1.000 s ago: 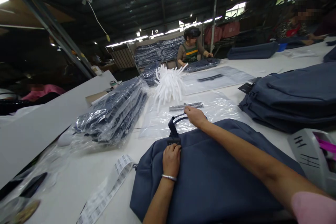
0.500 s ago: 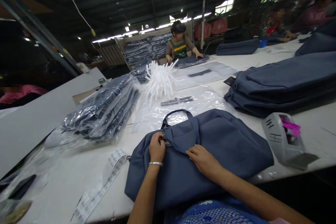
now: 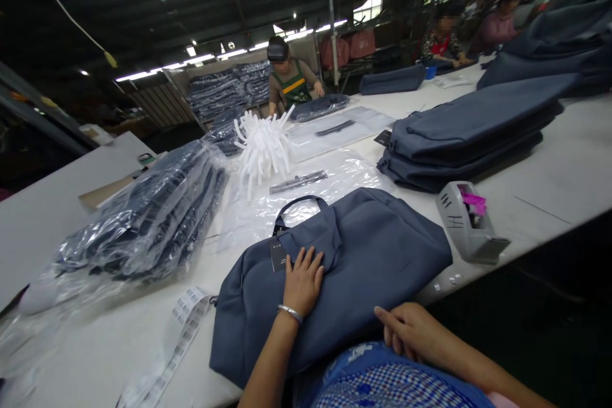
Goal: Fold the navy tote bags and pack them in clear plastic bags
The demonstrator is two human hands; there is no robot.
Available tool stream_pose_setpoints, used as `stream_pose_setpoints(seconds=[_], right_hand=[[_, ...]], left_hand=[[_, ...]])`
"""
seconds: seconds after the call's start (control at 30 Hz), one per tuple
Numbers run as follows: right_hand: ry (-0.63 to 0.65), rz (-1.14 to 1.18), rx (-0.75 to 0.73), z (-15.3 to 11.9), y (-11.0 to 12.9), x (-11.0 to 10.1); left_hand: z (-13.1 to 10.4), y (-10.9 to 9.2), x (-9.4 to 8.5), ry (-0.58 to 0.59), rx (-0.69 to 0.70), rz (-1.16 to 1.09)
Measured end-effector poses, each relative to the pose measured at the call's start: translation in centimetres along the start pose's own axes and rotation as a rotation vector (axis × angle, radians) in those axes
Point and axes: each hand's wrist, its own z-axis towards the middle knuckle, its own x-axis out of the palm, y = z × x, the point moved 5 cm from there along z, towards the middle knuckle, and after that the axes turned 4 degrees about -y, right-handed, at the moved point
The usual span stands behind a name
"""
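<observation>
A dark blue bag lies on its side in front of me, its strap handle looped up at the far edge. My left hand rests flat on the bag, fingers spread over the lower part of a handle strap. Beside those fingertips a black hang tag lies on the fabric. At the bag's near edge is my right hand, its index finger pointing at the fabric and its other fingers curled in; nothing shows in it.
Plastic-wrapped bags are stacked at left, above a strip of labels. White ties and clear plastic bags lie beyond. At right are a tape dispenser and stacked blue bags. A co-worker stands across the table.
My left hand has opened from a curled grip near the tag and now lies flat on the bag. My right hand has left the strap for the near edge. The view has swung right.
</observation>
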Motion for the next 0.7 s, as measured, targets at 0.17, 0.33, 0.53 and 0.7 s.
stream_pose_setpoints(seconds=[0.17,0.33,0.53,0.7], right_hand=[[0.008,0.612,0.246,0.7,-4.3,1.2],[0.112,1.25,0.374,0.5,-1.6,3.1],[0.104,1.364,0.409,1.1,1.6,4.4],[-0.043,1.172,0.209,2.3,2.8,4.4]], left_hand=[[0.2,0.0,0.0,-0.001,0.005,0.005],[0.2,0.3,0.3,0.039,-0.004,-0.03],[0.5,0.9,0.2,0.12,-0.068,-0.159],[0.8,1.2,-0.2,0.136,-0.117,-0.23]])
